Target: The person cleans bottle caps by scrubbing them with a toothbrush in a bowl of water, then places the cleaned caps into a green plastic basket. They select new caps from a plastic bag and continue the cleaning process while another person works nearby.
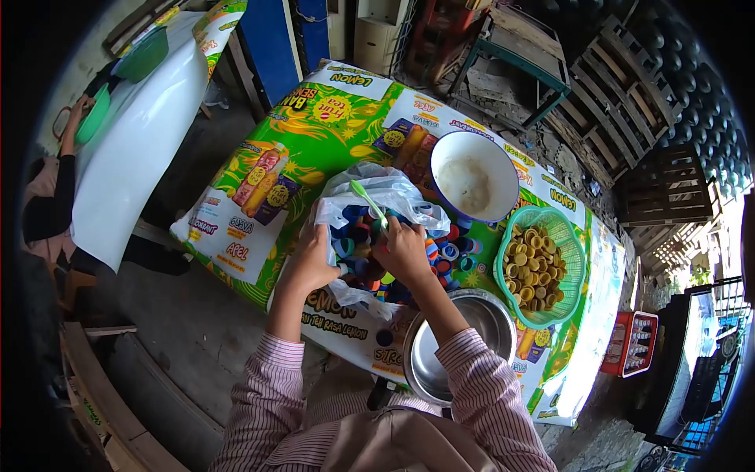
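at the worktop [303, 130], grasping green tool [362, 193] in right fingers [395, 230], touching plastic bag [366, 175] with left fingers [320, 235], unclear if clenched.

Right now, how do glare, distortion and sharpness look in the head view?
Head view: strong fisheye curving, black corners; same head view, glare bleaches the right end of the tablecloth and shines off the white cover at left; head view again, left hand and right hand look fairly sharp.

A crumpled, translucent plastic bag [392, 182] lies open mid-scene, heaped with multicoloured bottle caps [360, 234]; a slim green handle [360, 190] slants toward its far left.
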### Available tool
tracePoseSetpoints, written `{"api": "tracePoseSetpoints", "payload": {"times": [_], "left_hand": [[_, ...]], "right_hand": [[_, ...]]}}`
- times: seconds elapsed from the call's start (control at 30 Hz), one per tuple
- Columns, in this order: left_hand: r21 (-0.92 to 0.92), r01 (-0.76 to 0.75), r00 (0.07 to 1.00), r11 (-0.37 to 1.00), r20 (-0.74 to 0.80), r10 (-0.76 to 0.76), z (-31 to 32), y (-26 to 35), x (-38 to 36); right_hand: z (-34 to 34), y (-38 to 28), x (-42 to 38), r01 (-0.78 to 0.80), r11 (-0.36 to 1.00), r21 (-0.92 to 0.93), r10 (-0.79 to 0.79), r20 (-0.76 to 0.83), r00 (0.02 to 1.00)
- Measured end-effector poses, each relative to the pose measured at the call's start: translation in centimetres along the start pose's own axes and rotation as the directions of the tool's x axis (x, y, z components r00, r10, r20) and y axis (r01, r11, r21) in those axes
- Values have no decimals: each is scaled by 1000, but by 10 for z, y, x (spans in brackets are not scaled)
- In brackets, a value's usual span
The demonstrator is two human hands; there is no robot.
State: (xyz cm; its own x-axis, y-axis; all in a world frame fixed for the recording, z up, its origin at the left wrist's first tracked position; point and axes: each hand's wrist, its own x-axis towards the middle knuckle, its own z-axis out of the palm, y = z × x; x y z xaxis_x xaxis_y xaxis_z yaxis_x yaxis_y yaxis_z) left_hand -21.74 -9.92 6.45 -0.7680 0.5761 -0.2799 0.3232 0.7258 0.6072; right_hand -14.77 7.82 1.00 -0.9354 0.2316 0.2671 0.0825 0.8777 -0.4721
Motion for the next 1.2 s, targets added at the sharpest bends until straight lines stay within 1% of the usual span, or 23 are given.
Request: {"api": "tracePoseSetpoints", "payload": {"times": [0.07,0.17,0.2,0.27,0.3,0.33,0.37,0.4,0.43,0.47,0.5,0.53,0.57,0.77,0.83,0.87,0.93,0.97,1.0,1.07,1.1,1.13,1.2], "left_hand": [[86,-94,989,992,-104,102,10,-5,5],[162,-120,984,980,-111,139,15,-14,10],[164,-125,983,979,-112,145,15,-12,10],[38,-131,988,991,-82,134,10,-8,8],[43,-129,988,991,-83,132,7,-6,7],[34,-72,996,997,-42,73,6,-3,5],[27,-20,1000,999,-6,20,4,0,6],[27,-22,1000,999,-13,22,2,0,8],[15,-49,999,999,-18,49,3,-2,8],[0,-74,997,997,-21,74,4,-4,8],[-6,-68,998,998,-15,68,7,-3,6],[41,-55,998,998,-27,57,7,0,7],[91,-42,998,995,-41,46,6,2,6],[194,-77,997,978,-6,80,8,0,17],[161,-70,997,984,-8,72,5,5,18],[122,-53,998,991,-11,55,4,6,17],[132,-43,999,990,-5,44,2,7,15],[187,-26,999,982,26,22,0,8,15],[240,-10,998,971,56,-4,-1,9,14],[273,-38,999,961,37,29,6,2,15],[310,-66,998,949,18,64,5,5,14],[308,-70,998,949,18,68,2,8,15],[302,37,991,952,112,-74,0,15,14]], "right_hand": [[0,9,-2,-61,995,-81,64,36,997],[-14,-26,-6,-77,997,-8,77,6,997],[0,-28,-6,-148,986,-71,149,16,989],[11,-38,-5,-276,959,-69,280,48,959],[16,-41,-5,-276,957,-85,278,9,960],[17,-42,-9,-278,957,-81,280,10,960],[17,-41,-10,-319,947,-42,319,0,948],[14,-41,-8,-355,935,-3,355,-8,935],[8,-37,-6,-432,895,110,424,90,901],[4,-32,-4,-431,896,107,422,94,902],[-1,-29,-5,-398,903,159,388,94,917],[-5,-27,-5,-362,908,211,352,85,932],[-8,-28,-6,-317,937,144,306,92,947],[20,-25,-14,-181,976,118,174,67,982],[15,-29,-11,-68,988,137,63,46,997],[15,-27,-9,-66,988,139,60,43,997],[13,-23,-7,-12,995,99,0,128,992],[10,-19,-8,-16,959,283,-8,84,996],[2,-20,-9,41,940,339,-23,-57,998],[-3,-6,-5,-160,864,477,146,67,987],[-10,-6,-3,-128,833,538,138,22,990],[-14,-3,0,-128,835,535,139,19,990],[-21,2,-2,-116,770,627,159,-12,987]]}}
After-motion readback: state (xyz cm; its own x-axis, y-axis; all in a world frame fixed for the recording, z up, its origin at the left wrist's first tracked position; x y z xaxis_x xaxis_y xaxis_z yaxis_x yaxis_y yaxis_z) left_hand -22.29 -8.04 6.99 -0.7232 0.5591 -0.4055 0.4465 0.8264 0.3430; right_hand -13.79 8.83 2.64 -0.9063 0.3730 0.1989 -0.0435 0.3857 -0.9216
